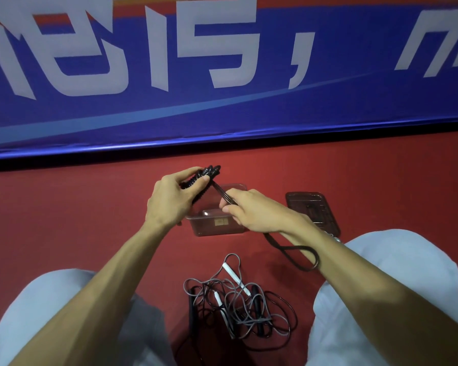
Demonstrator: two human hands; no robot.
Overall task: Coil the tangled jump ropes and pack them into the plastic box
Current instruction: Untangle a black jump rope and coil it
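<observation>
Blue banner (222,107) fills the upper half of the frame, red floor (64,220) below it. No counter, everything sits on the floor. Grey trouser legs (50,313) at lower left and lower right.

Tangled pile (238,310) of grey and black ropes at bottom centre between the legs, white handles (232,273) mixed in, not yet touched. Plastic box (217,227) at centre frame, directly under both hands, looks empty. Its lid (312,210) lies flat just right of it.

Black rope (221,192) in hand: left hand (169,199) raised above the box's left edge, fingers (188,171) curled around the ribbed black handles (196,180). Handle axis runs lower left to upper right. Right hand (254,210) is over the box's right side, fingers pinching the cord strands close to the handles. Short taut run between the two hands, diagonal, upper left to lower right.

Slack (299,257) hangs from the right hand and loops under the right forearm toward centre right of the frame.

Judgement: coiling has barely started on this rope. The free length lies right of and below the right hand, so that hand is nearer and should feed it in while the left hand anchors. Risk: the slack snags on the forearm or lid.
</observation>
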